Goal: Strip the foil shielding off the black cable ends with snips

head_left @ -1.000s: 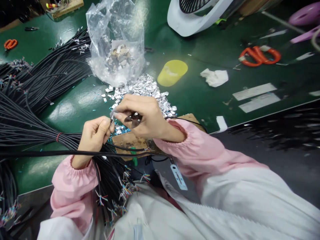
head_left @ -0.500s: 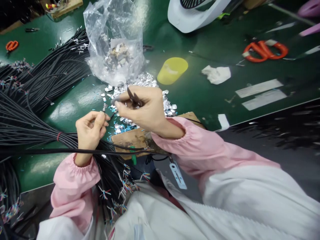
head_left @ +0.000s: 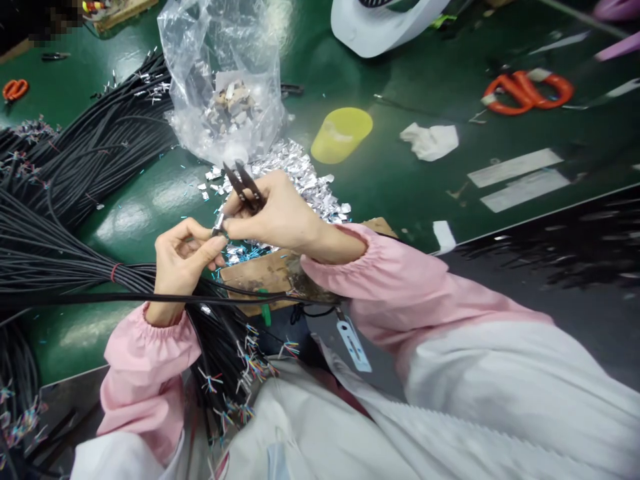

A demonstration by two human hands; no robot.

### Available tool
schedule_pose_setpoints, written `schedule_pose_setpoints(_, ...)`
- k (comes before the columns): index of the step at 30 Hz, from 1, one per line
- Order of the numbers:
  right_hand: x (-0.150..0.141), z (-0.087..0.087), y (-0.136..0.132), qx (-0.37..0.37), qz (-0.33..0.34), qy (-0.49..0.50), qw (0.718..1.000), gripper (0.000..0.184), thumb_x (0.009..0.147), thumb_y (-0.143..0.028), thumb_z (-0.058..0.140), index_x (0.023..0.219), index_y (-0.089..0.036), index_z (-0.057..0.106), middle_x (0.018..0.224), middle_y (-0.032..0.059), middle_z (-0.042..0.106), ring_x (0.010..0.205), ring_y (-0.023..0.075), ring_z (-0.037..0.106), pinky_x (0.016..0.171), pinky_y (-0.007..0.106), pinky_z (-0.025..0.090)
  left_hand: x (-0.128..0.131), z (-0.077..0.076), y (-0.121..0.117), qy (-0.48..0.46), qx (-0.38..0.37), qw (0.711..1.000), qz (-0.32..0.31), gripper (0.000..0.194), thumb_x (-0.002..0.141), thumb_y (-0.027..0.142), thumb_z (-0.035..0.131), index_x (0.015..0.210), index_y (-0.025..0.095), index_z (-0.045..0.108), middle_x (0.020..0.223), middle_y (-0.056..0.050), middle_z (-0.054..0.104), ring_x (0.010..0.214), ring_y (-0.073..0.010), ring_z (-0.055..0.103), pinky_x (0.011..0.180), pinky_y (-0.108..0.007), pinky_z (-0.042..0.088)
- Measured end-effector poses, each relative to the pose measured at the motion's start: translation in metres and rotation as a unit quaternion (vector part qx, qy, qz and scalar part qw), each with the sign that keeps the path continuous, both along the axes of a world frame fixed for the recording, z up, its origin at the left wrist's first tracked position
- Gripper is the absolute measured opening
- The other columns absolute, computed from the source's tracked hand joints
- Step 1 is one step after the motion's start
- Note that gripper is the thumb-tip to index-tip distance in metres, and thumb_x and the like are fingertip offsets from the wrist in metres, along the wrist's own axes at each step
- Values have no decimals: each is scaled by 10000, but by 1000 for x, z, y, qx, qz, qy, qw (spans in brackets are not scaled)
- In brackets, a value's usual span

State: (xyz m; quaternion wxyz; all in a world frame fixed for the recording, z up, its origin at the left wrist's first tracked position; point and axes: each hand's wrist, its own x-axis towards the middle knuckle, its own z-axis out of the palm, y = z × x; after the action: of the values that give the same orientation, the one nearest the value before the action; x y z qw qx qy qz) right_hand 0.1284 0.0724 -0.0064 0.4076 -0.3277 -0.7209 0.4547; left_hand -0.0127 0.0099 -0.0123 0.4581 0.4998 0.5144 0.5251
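Note:
My left hand (head_left: 183, 260) pinches the tip of a thin black cable (head_left: 150, 299) between thumb and fingers. My right hand (head_left: 275, 213) touches it at the same spot, fingertips on a bit of silver foil at the cable's end, and holds small black snips (head_left: 243, 185) with the blades pointing up and away. A thick bundle of black cables (head_left: 55, 253), tied with a red band, runs from the left under my left wrist; its stripped coloured wire ends (head_left: 245, 373) hang over my lap.
Silver foil scraps (head_left: 300, 175) lie heaped beyond my hands, by a clear plastic bag (head_left: 225, 80) with more scraps. On the green table sit a yellow lid (head_left: 343, 135), crumpled white paper (head_left: 430, 141), orange scissors (head_left: 525, 92), a white fan base (head_left: 380, 27) and a cardboard piece (head_left: 260, 273).
My hands parted half a second ago and have met again at the cable's tip. The snips in my right hand turned from pointing down to blades up.

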Motion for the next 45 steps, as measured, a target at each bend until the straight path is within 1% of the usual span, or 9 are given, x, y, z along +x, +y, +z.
schedule_pose_setpoints(3,2,0,-4,136,-20,-3,990,92,618,-130,570,532,-107,591,469,-50,416,454,39,342,439,204,272,3,-3,0,84,67,991,78,221,673,278,712,595,168,537,457,54,496,364,-57,435,336,-176,306)
schedule_pose_setpoints(6,5,1,-11,257,-13,5,966,139,660,-122,535,526,-126,571,498,-40,432,475,47,342,469,217,289,8,-6,0,286,164,933,145,174,667,129,657,544,179,545,500,35,488,432,-70,421,402,-210,324)
schedule_pose_setpoints(8,7,1,-12,214,-17,25,976,135,687,-142,538,556,-134,569,518,-38,457,477,50,356,461,212,301,9,-8,1,361,195,901,141,205,660,108,647,500,186,544,505,24,484,458,-80,420,432,-229,337)
schedule_pose_setpoints(12,7,-1,-5,61,-118,39,990,280,744,-282,602,517,-130,542,470,-55,387,463,50,325,451,214,287,8,-7,1,257,124,949,138,90,693,228,677,640,163,646,548,25,557,419,-59,475,398,-195,370)
schedule_pose_setpoints(16,7,-4,2,108,-64,-14,992,254,784,-286,591,602,-114,631,517,-38,456,505,60,357,523,233,307,5,1,0,155,68,976,139,109,676,249,688,682,141,678,483,41,541,366,-45,456,350,-167,357)
schedule_pose_setpoints(25,9,-5,0,150,16,-19,988,145,775,-159,572,679,-101,663,561,-24,510,517,59,403,524,212,321,2,4,-4,152,44,981,111,94,677,205,687,626,130,663,472,23,578,385,-65,525,383,-155,430)
schedule_pose_setpoints(35,7,-6,-1,131,4,3,991,139,714,-144,590,585,-100,618,505,-44,457,480,42,376,475,201,300,6,-1,-9,383,202,884,175,108,711,185,670,618,139,642,571,21,565,497,-66,521,483,-173,447)
schedule_pose_setpoints(42,6,1,-7,98,-35,20,994,94,612,-87,583,527,-128,580,494,-53,447,475,42,371,457,207,294,1,1,-5,165,11,985,50,135,708,255,673,646,135,688,457,22,552,377,-64,479,371,-175,381)
schedule_pose_setpoints(45,6,5,-4,-42,9,53,998,49,620,-101,593,573,-112,603,474,-58,451,445,36,367,415,191,282,-1,2,-4,98,-9,994,53,151,653,248,723,573,139,658,429,41,514,351,-39,399,340,-168,300)
